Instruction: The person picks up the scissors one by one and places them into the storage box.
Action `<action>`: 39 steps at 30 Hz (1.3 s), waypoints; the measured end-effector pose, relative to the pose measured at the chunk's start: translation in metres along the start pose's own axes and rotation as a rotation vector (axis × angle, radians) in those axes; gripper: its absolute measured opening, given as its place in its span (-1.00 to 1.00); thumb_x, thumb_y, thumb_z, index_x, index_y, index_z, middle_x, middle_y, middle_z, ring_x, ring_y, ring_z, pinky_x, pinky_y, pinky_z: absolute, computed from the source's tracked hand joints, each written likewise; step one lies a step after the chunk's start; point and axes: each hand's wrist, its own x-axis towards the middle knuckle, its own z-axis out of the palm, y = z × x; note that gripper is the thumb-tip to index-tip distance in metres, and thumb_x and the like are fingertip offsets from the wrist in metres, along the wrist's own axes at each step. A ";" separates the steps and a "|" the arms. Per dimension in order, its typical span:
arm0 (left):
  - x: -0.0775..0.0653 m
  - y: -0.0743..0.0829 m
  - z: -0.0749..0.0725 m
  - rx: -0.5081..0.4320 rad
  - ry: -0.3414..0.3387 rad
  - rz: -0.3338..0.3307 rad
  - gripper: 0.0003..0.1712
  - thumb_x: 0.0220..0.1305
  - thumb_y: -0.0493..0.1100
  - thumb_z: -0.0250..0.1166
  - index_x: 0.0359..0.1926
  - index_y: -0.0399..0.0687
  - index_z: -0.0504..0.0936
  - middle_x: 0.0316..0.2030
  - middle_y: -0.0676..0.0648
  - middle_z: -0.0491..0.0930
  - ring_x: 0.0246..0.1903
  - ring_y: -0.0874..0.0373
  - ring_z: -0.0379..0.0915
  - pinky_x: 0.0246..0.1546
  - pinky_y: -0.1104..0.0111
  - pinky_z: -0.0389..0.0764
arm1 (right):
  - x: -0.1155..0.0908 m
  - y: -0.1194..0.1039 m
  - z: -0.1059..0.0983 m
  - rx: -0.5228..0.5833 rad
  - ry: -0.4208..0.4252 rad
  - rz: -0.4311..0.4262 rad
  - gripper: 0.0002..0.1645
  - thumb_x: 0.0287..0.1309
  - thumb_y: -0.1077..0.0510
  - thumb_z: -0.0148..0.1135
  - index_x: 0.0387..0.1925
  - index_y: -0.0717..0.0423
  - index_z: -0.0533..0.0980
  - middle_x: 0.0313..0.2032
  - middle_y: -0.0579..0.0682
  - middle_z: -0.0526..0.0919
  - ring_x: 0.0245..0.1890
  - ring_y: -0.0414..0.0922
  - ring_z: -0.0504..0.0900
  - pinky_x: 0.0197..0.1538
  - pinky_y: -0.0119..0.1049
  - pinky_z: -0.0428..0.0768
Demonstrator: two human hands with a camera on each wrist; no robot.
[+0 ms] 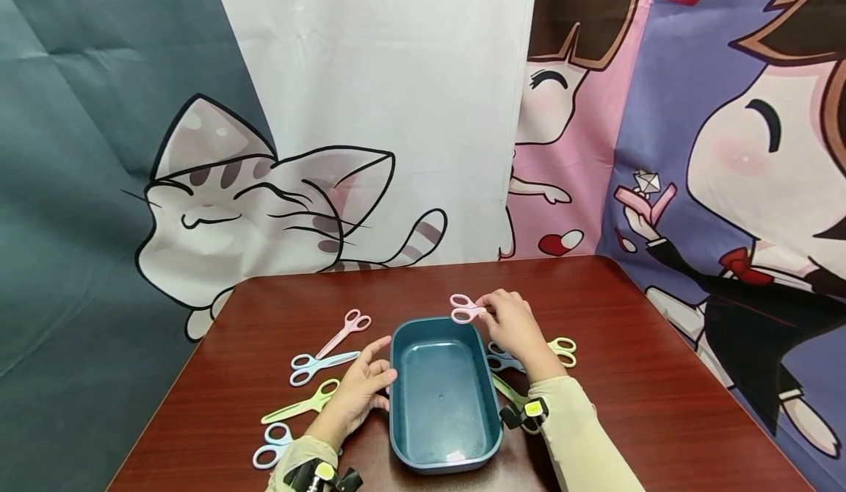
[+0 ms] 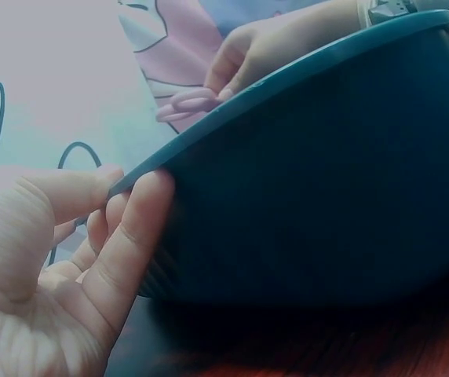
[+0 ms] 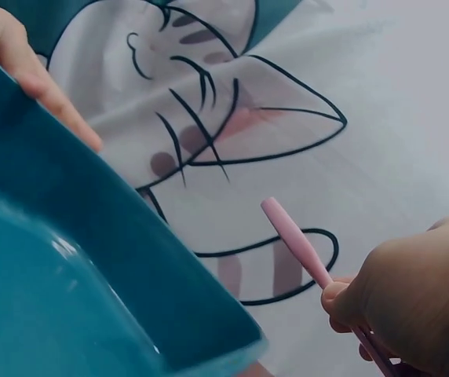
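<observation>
My right hand (image 1: 512,330) pinches a pair of pink scissors (image 1: 465,309) near where the blades meet the handles. The finger loops point left, over the far right corner of a deep teal plastic bin (image 1: 394,433). In the right wrist view the scissors (image 3: 299,247) appear edge-on, and the hand hides their blades. My left hand (image 1: 360,389) is at the bin's left side, its fingertips (image 2: 154,184) on the outer wall and rim. Inside, the bin holds nothing.
Left of the bin lie pink scissors (image 1: 344,333), blue scissors (image 1: 324,363), green scissors (image 1: 304,404) and light-blue scissors (image 1: 272,446), partly under the left arm. On the right, blue scissors (image 1: 504,357) and yellow-green scissors (image 1: 563,351) are partly hidden by the right arm. A cartoon curtain (image 1: 396,73) hangs behind the table.
</observation>
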 end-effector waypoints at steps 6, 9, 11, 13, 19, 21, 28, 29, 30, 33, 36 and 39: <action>-0.001 0.001 0.000 -0.006 0.000 -0.001 -0.21 0.45 -0.41 0.13 0.55 -0.06 -0.01 -0.30 -0.02 0.49 -0.49 0.24 0.46 -0.63 0.44 0.60 | 0.001 -0.012 0.008 -0.041 -0.024 -0.033 -0.87 0.27 0.20 0.35 -0.14 0.03 0.66 -0.16 -0.01 0.64 -0.06 0.05 0.49 0.07 0.03 0.43; 0.000 0.001 0.000 -0.004 -0.001 0.001 -0.22 0.45 -0.41 0.12 0.55 -0.06 -0.01 -0.31 -0.02 0.49 -0.50 0.24 0.45 -0.63 0.43 0.61 | 0.001 -0.020 0.009 -0.051 -0.035 -0.049 -0.87 0.27 0.20 0.34 -0.15 0.03 0.66 -0.17 -0.02 0.64 -0.06 0.03 0.49 0.05 0.00 0.44; 0.001 0.002 0.000 -0.006 -0.002 0.003 -0.22 0.46 -0.41 0.12 0.55 -0.05 0.00 -0.31 -0.02 0.49 -0.50 0.24 0.45 -0.63 0.43 0.62 | 0.002 -0.025 0.008 -0.053 -0.044 -0.057 -0.88 0.28 0.21 0.33 -0.15 0.02 0.66 -0.17 -0.03 0.64 -0.07 0.01 0.49 0.04 -0.02 0.45; 0.001 0.003 0.000 -0.004 -0.002 0.008 -0.22 0.46 -0.41 0.12 0.55 -0.05 0.00 -0.31 -0.02 0.49 -0.51 0.24 0.45 -0.63 0.43 0.62 | 0.002 -0.031 0.007 -0.055 -0.053 -0.067 -0.88 0.27 0.21 0.33 -0.16 0.01 0.67 -0.17 -0.04 0.64 -0.07 0.00 0.49 0.04 -0.04 0.45; 0.002 0.003 0.000 -0.003 -0.003 0.010 -0.22 0.46 -0.40 0.12 0.55 -0.05 0.00 -0.31 -0.02 0.48 -0.50 0.24 0.46 -0.63 0.44 0.61 | 0.001 -0.043 0.011 -0.079 -0.088 -0.117 -0.87 0.25 0.19 0.36 -0.16 -0.01 0.67 -0.17 -0.07 0.65 -0.09 -0.03 0.51 0.03 -0.07 0.47; 0.001 0.003 0.000 -0.006 0.000 0.006 -0.22 0.46 -0.40 0.12 0.55 -0.05 0.00 -0.31 -0.02 0.48 -0.50 0.24 0.46 -0.63 0.44 0.61 | -0.001 -0.046 0.013 -0.080 -0.106 -0.135 -0.87 0.25 0.18 0.37 -0.16 -0.01 0.67 -0.17 -0.06 0.65 -0.11 -0.04 0.51 0.04 -0.07 0.49; 0.000 -0.001 0.000 -0.003 -0.004 0.011 -0.22 0.45 -0.40 0.13 0.55 -0.06 -0.01 -0.33 -0.01 0.48 -0.52 0.25 0.45 -0.63 0.43 0.62 | -0.006 -0.055 0.023 -0.099 -0.128 -0.198 -0.86 0.23 0.15 0.40 -0.16 -0.01 0.69 -0.18 -0.07 0.66 -0.17 -0.08 0.50 -0.03 -0.10 0.52; 0.000 -0.001 0.000 -0.004 -0.004 0.013 -0.22 0.45 -0.41 0.13 0.55 -0.06 -0.01 -0.33 -0.01 0.48 -0.53 0.25 0.45 -0.63 0.43 0.63 | -0.007 -0.056 0.025 -0.102 -0.130 -0.205 -0.86 0.22 0.14 0.40 -0.16 -0.01 0.70 -0.19 -0.07 0.66 -0.18 -0.09 0.50 -0.03 -0.10 0.52; 0.001 -0.001 0.000 -0.007 -0.003 0.015 -0.22 0.44 -0.42 0.12 0.55 -0.07 0.00 -0.34 -0.01 0.48 -0.53 0.24 0.45 -0.64 0.43 0.62 | -0.007 -0.057 0.026 -0.106 -0.133 -0.209 -0.86 0.22 0.13 0.40 -0.16 -0.02 0.70 -0.19 -0.08 0.66 -0.19 -0.10 0.50 -0.04 -0.11 0.53; 0.000 -0.002 0.000 -0.006 0.004 0.017 -0.22 0.44 -0.43 0.12 0.55 -0.07 0.01 -0.34 -0.01 0.47 -0.53 0.24 0.44 -0.65 0.43 0.62 | -0.008 -0.062 0.032 -0.105 -0.149 -0.219 -0.86 0.23 0.11 0.40 -0.16 -0.03 0.70 -0.21 -0.10 0.65 -0.21 -0.13 0.49 -0.05 -0.13 0.56; -0.001 -0.002 0.001 -0.003 0.003 0.016 -0.21 0.44 -0.42 0.12 0.55 -0.06 0.01 -0.33 -0.01 0.47 -0.53 0.24 0.44 -0.64 0.43 0.61 | -0.009 -0.065 0.036 -0.104 -0.170 -0.229 -0.86 0.23 0.08 0.40 -0.17 -0.04 0.69 -0.25 -0.13 0.63 -0.24 -0.16 0.48 -0.09 -0.16 0.59; 0.000 -0.001 0.001 -0.004 0.001 0.013 -0.21 0.44 -0.41 0.14 0.55 -0.05 0.01 -0.33 -0.01 0.46 -0.53 0.24 0.44 -0.64 0.43 0.62 | -0.010 -0.064 0.038 -0.091 -0.184 -0.237 -0.87 0.23 0.09 0.40 -0.19 -0.03 0.69 -0.29 -0.14 0.60 -0.26 -0.17 0.48 -0.13 -0.18 0.60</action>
